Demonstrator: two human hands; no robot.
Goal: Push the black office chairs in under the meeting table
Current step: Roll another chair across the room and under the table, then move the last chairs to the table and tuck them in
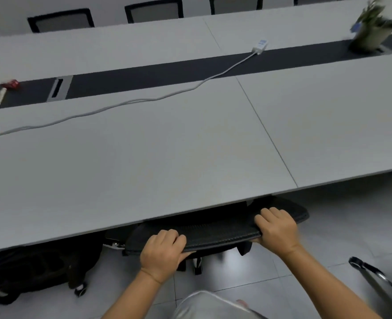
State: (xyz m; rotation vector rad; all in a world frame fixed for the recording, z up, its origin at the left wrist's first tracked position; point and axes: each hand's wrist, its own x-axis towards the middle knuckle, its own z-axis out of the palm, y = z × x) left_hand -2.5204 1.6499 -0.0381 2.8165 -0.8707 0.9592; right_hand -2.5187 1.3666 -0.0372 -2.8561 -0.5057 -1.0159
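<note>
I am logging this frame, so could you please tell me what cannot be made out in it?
- Seat and base of the black chair, head view: hidden by the meeting table.
- Dark shape lower left: partly under the table, blurred.
- Potted plant: motion-blurred.
- Red item: too small and blurred.
- Chrome frame: cut off by the right edge.
</note>
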